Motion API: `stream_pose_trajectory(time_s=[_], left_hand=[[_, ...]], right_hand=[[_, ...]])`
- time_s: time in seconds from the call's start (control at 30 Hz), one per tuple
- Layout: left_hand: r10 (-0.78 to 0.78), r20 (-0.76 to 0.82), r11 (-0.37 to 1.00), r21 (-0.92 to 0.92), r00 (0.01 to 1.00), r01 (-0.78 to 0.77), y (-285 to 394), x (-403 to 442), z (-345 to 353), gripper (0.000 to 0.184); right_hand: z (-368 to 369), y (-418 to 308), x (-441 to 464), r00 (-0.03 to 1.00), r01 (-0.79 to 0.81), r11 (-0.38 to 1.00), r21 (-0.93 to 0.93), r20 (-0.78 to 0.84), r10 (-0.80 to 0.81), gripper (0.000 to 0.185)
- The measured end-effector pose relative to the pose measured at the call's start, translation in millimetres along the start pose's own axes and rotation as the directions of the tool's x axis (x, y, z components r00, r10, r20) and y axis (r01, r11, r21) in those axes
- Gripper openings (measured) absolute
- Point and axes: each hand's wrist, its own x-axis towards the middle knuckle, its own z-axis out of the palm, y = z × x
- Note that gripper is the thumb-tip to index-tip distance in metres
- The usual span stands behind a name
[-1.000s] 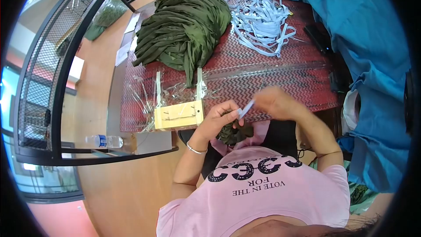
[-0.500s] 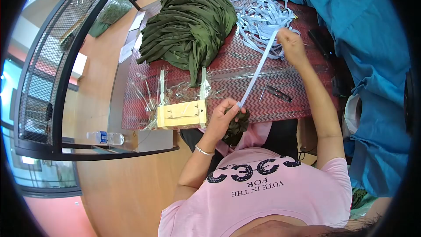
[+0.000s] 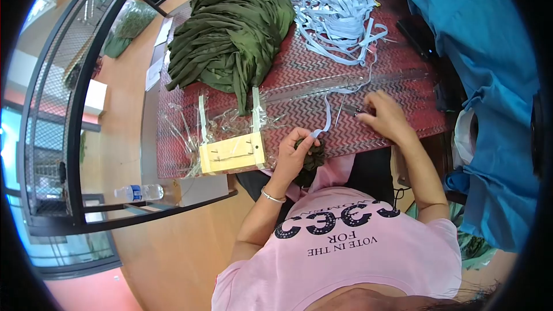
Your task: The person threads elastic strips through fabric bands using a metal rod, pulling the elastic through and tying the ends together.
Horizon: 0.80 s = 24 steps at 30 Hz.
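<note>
A light blue ribbon [image 3: 328,114] runs slack from my left hand [image 3: 295,152] across the mat toward a tangled pile of the same ribbon [image 3: 340,17]. My left hand is closed on the ribbon's near end, pinched together with a gathered bundle of dark green cloth [image 3: 313,158] by the table's front edge. To the right, my right hand [image 3: 385,116] has its thumb and fingers around small dark scissors [image 3: 352,110] low over the mat; their handles are mostly covered. A thin metal rod [image 3: 340,112] lies beside the scissors.
A large heap of dark green cloth [image 3: 230,34] covers the table's far left. A yellow block with bent nails [image 3: 232,154] is at the front left edge, by clear plastic. Blue fabric [image 3: 484,80] hangs along the right. A water bottle [image 3: 139,193] lies beyond the left edge.
My right hand has let go of the ribbon and come down toward me onto the scissors. The ribbon, stretched straight before, now lies slack. My left hand still holds its end.
</note>
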Motion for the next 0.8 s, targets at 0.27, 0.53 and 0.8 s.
stream_pose_trajectory(time_s=[0.27,0.53,0.8], left_hand=[[0.156,0.034,0.981,0.111,0.987,-0.159,3.9,-9.4,3.3,0.009],[0.276,0.088,0.94,0.185,0.957,-0.288,14.3,-9.2,9.0,0.007],[0.293,0.124,0.934,0.174,0.948,-0.312,19.7,-9.8,14.3,0.006]], right_hand=[[29.9,18.0,-9.5,0.991,0.072,0.996,0.045,-0.118,-0.067,0.023],[13.4,-19.2,-63.1,0.853,-0.373,0.567,0.734,0.512,-0.102,0.033],[36.0,-28.4,-59.6,0.857,-0.214,0.638,0.74,0.455,-0.241,0.042]])
